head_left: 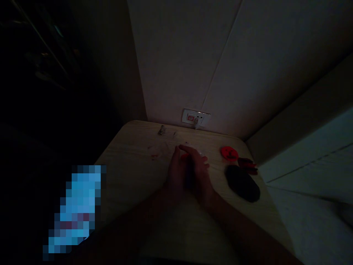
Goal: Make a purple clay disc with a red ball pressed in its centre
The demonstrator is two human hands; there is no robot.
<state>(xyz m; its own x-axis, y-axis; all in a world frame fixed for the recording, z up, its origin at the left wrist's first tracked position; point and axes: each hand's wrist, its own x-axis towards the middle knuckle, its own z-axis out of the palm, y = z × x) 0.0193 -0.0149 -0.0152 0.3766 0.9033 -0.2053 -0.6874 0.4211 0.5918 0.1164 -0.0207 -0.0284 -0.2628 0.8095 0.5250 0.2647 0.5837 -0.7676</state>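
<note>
**Two hands (187, 175) cupped around one bit of red (184, 156), in front of the socket**

I have both hands over the one table (129, 165), nearer me than the one socket (196, 117), and almost straight in front of it. My left hand (175, 173) is fairly flat, its fingers stretched out and close together. My right hand (200, 173) curves towards it, and the two tips nearly meet at the far end. The red bit shows in the gap between them. It is too dark to tell what it is, or whether either hand really grips it.

To the right of the socket and nearer me, I count one red disc (229, 153) with a darker mark on it, then a little cluster of dark red strips (248, 165), perhaps three, though I can't be sure. Nearer me again lies one black oval (242, 183), close against the strips.

Left of the socket, one black smudge (161, 130) marks the tabletop, with a few fainter reddish marks (154, 157) nearer me. One plug (196, 123) sits in the socket.
</note>
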